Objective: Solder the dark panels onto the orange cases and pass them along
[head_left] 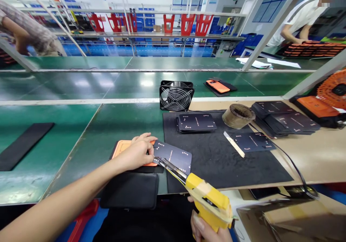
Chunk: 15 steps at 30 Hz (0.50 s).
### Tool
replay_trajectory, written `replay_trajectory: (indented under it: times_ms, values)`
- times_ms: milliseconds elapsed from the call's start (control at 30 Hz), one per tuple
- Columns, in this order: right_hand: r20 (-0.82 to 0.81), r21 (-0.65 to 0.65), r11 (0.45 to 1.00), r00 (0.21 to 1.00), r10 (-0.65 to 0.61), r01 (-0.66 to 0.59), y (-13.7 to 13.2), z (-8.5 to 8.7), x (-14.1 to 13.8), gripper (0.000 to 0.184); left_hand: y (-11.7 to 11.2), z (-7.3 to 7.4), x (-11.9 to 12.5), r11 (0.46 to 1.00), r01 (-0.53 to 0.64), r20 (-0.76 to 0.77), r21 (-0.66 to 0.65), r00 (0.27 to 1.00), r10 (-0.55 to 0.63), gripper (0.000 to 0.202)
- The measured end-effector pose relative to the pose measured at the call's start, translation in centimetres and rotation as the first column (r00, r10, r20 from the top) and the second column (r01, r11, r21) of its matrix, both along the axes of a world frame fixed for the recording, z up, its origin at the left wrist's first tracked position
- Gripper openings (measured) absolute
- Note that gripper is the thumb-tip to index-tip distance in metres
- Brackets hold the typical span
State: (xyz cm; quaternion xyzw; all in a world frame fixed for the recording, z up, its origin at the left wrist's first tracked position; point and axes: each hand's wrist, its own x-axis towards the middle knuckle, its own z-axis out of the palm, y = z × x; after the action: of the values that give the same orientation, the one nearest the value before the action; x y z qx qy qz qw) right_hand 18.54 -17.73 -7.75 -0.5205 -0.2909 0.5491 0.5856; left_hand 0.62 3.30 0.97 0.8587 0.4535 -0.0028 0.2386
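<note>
My left hand (137,152) presses with closed fingers on the left edge of a dark circuit board (174,156) that lies over an orange housing (123,147) at the bench's front. My right hand (207,231), low at the picture's bottom edge, grips a yellow soldering gun (209,200). Its metal tip (159,159) touches the board right beside my left fingers.
A black mat (216,162) carries a stack of boards (196,122), a single board (254,142) and a wooden stick (234,144). Behind stand a small black fan (175,96), a tape roll (238,115) and more board stacks (286,121). Other people work at the far left and right.
</note>
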Motion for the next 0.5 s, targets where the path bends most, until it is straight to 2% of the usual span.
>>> replay_trajectory:
  times_ms: [100, 267, 400, 500]
  values:
    - [-0.130, 0.087, 0.996, 0.991, -0.002, 0.014, 0.5, 0.9, 0.5, 0.051, -0.1, 0.1, 0.0, 1.000, 0.000, -0.006, -0.002, 1.000, 0.000, 0.009]
    - [-0.311, 0.171, 0.976, 0.947, -0.079, 0.138, 1.0, 2.5, 1.4, 0.042, -0.1, 0.2, 0.0, 1.000, 0.007, -0.031, -0.002, 0.999, -0.007, 0.008]
    - [-0.337, 0.191, 0.968, 0.937, -0.092, 0.164, 0.9, 2.4, 1.6, 0.034, 0.1, 0.6, -0.6, 0.998, 0.049, -0.018, -0.027, 0.999, -0.049, 0.011]
    - [-0.317, 0.189, 0.972, 0.946, -0.073, 0.138, 0.9, 2.1, 1.5, 0.033, 0.7, 1.1, -2.4, 0.999, 0.036, 0.124, -0.003, 0.992, -0.035, 0.017]
